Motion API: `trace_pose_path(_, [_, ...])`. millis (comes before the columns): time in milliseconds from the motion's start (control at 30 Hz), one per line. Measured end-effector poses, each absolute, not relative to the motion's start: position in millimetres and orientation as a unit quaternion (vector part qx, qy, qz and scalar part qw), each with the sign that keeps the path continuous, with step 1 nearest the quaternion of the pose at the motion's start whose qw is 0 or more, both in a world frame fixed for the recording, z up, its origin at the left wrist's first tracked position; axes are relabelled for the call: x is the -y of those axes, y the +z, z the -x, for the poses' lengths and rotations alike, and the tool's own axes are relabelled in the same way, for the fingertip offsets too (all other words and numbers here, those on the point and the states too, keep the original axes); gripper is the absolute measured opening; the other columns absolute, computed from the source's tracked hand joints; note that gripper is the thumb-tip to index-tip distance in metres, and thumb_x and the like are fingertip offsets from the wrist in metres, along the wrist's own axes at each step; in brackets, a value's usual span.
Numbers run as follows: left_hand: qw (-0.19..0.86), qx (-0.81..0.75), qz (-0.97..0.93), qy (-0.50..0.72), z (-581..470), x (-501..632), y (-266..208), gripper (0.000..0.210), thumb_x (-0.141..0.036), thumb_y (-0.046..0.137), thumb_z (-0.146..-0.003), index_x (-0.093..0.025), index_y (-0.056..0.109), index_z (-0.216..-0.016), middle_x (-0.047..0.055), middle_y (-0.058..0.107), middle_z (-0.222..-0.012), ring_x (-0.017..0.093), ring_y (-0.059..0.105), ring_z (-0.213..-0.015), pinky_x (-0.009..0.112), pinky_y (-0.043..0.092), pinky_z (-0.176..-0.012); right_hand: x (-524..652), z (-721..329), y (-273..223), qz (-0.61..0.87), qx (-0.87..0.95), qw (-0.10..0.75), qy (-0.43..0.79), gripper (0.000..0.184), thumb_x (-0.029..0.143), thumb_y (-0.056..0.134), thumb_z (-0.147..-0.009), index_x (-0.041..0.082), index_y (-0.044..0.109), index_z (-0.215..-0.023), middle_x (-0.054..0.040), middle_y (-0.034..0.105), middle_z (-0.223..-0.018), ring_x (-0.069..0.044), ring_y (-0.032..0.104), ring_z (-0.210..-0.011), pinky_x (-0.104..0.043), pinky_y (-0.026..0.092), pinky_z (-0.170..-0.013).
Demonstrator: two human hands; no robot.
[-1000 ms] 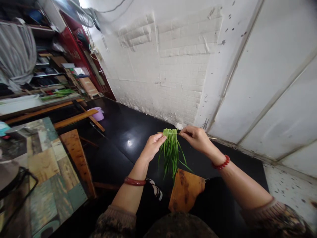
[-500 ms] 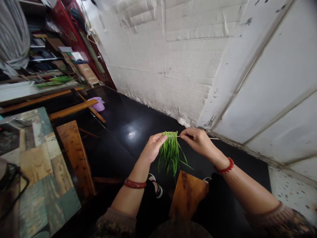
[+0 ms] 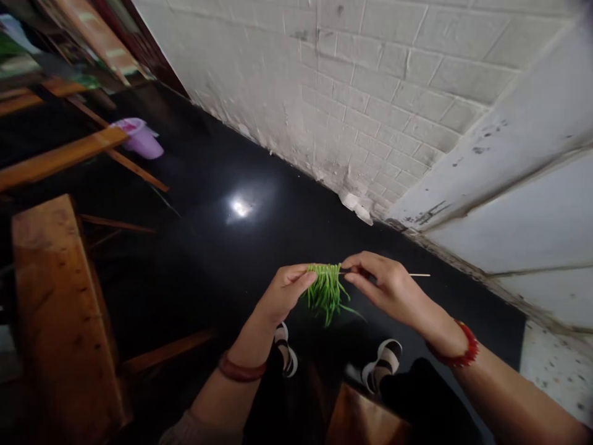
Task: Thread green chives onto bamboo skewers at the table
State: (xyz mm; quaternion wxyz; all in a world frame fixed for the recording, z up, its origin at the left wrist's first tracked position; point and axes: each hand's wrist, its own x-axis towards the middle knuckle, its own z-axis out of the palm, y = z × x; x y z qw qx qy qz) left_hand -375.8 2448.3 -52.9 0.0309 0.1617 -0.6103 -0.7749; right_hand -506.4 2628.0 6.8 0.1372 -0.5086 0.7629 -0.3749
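A bunch of green chives (image 3: 325, 293) hangs from a thin wooden skewer (image 3: 420, 275), the stalks side by side along it and their ends drooping over the dark floor. My left hand (image 3: 283, 295) is closed on the left end of the row, thumb in front. At the row's right edge my right hand (image 3: 386, 284) has thumb and forefinger around the skewer, with a small gap between the fingertips. The skewer passes behind this hand and comes out on its right. Part of the skewer is hidden by the chives and both hands.
Below the hands is a wooden stool corner (image 3: 365, 420) beside two sandalled feet. To the left stand a wooden bench (image 3: 65, 296) and a plank beam (image 3: 65, 157), with a purple bucket (image 3: 143, 141) behind. A white brick wall (image 3: 361, 93) rises ahead.
The view has tilted down and closer to the floor. My right thumb and forefinger have parted slightly and moved against the chives' edge. My left hand keeps its hold.
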Motion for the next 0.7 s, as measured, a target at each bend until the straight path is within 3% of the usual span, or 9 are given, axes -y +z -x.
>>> trace_pose_path(100, [0.051,0.585,-0.168,-0.792,396.9,-2408.4,-19.6,0.032,-0.036,0.064,-0.084,-0.015,0.075,-0.105,0.01,0.076,-0.097,0.025,0.069,-0.092,0.036,0.053,-0.087,-2575.8,532.9,39.5,0.497,-0.761,0.172,-0.38,0.013,0.027,0.058,-0.091,0.021,0.063,-0.102,-0.001,0.062,-0.074,-0.014,0.056,-0.063,-0.026,0.045,-0.059])
trace_pose_path(200, [0.096,0.566,-0.173,-0.8,397.4,-2362.0,36.9,0.032,-0.034,0.064,-0.084,-0.015,0.074,-0.108,0.01,0.075,-0.101,0.024,0.07,-0.092,0.036,0.053,-0.087,-2515.5,541.8,99.0,0.533,-0.731,0.17,-0.39,0.007,0.022,0.057,-0.091,0.02,0.064,-0.093,-0.0019,0.063,-0.078,-0.014,0.058,-0.068,-0.027,0.046,-0.064])
trace_pose_path(367, [0.146,0.55,-0.167,-0.805,366.4,-2282.8,158.8,0.041,-0.027,0.075,-0.073,-0.016,0.072,-0.112,0.01,0.075,-0.103,0.023,0.07,-0.089,0.033,0.054,-0.083,-2417.0,520.1,227.9,0.584,-0.697,0.158,-0.384,0.01,0.019,0.056,-0.091,0.02,0.064,-0.086,-0.002,0.065,-0.08,-0.015,0.06,-0.073,-0.027,0.047,-0.067])
trace_pose_path(533, [0.232,0.606,-0.159,-0.744,313.4,-2213.7,285.5,0.03,-0.031,0.066,-0.082,-0.015,0.074,-0.105,0.01,0.076,-0.1,0.022,0.07,-0.088,0.032,0.054,-0.082,-2337.5,469.6,349.1,0.616,-0.674,0.141,-0.383,0.01,0.024,0.057,-0.091,0.02,0.064,-0.085,-0.0007,0.062,-0.075,-0.014,0.057,-0.067,-0.027,0.044,-0.062])
trace_pose_path(700, [0.275,0.664,-0.173,-0.674,270.7,-2171.3,344.6,0.032,-0.032,0.06,-0.087,-0.016,0.073,-0.111,0.01,0.076,-0.102,0.023,0.07,-0.09,0.031,0.053,-0.081,-2277.6,433.6,396.8,0.634,-0.64,0.197,-0.387,0.017,0.03,0.06,-0.089,0.02,0.059,-0.076,0.0022,0.054,-0.066,-0.012,0.05,-0.059,-0.024,0.04,-0.054])
